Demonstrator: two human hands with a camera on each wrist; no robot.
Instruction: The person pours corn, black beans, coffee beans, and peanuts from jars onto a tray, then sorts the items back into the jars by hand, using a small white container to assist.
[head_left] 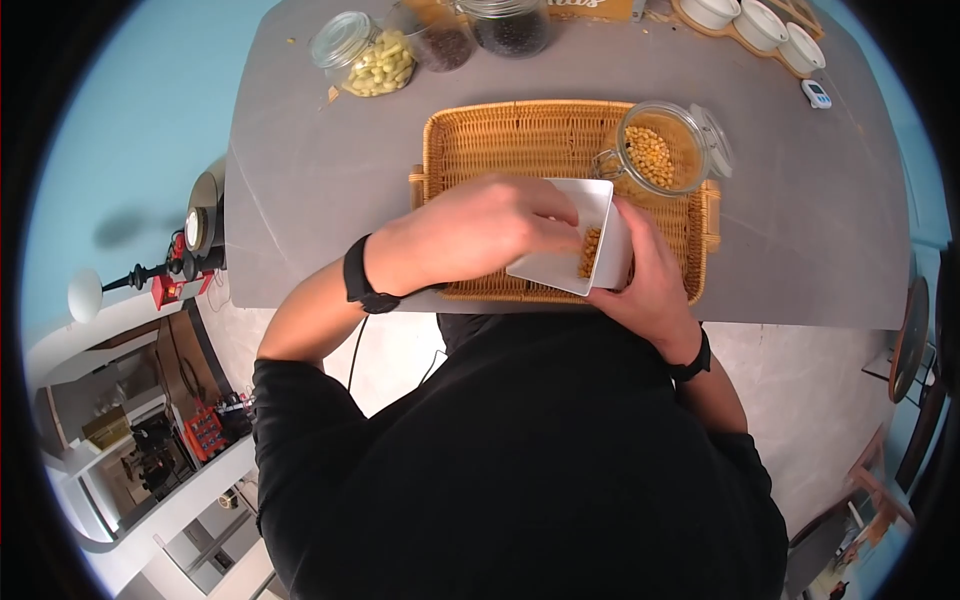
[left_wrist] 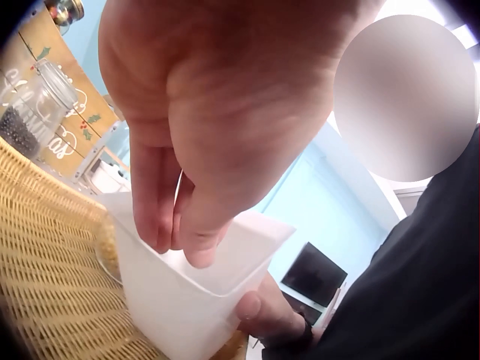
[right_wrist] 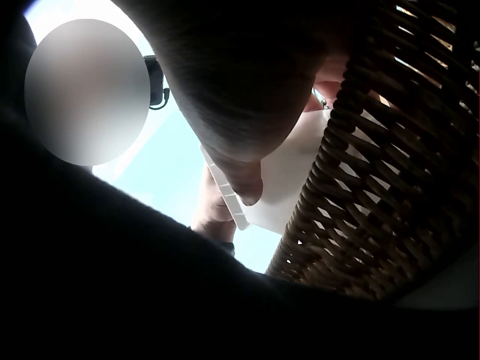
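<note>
My right hand grips a white square tub from its right side, with the thumb near the front rim and fingers along the far wall. The tub is tilted over the front of a wicker tray, and yellow corn kernels lie inside it. From the left, my left hand reaches over the rim, fingers and thumb pointing down into the tub. In the left wrist view, the fingertips hang inside the mouth of the tub, with nothing visible between them.
Behind the tub, an open glass clip jar of corn kernels stands at the tray's right end. Farther back are a jar of pale green pieces and jars of dark beans. White ramekins and a small timer sit back right.
</note>
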